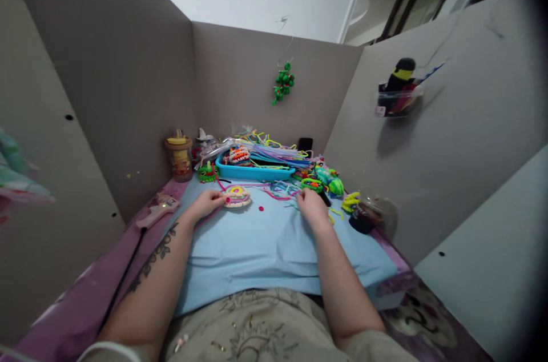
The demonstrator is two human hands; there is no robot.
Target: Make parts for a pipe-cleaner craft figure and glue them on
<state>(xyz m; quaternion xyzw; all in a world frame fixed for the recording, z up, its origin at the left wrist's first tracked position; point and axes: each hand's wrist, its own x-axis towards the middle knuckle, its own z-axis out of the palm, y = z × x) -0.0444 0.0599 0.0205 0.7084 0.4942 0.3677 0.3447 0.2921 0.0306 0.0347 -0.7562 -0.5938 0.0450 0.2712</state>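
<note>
My left hand (208, 204) pinches the left edge of a small rounded braided cord piece (238, 197) in cream, pink and yellow, lying on the light blue cloth. Pink cord trails from it. Across from it, my right hand (311, 209) has its fingers pinched together at the end of a pink cord (278, 197), beside a tangle of pale blue cords (286, 187). The fingertips are small and partly hidden here. A small dark pink disc (261, 208) rests on the cloth between both hands.
Behind stands a blue tray (257, 173) heaped with colourful cords. A lidded cup (180, 157) and pink glue gun (158, 212) are at left. Green braided pieces (336, 186) and a dark cup (363, 218) lie right. Grey panels (240, 82) enclose the table.
</note>
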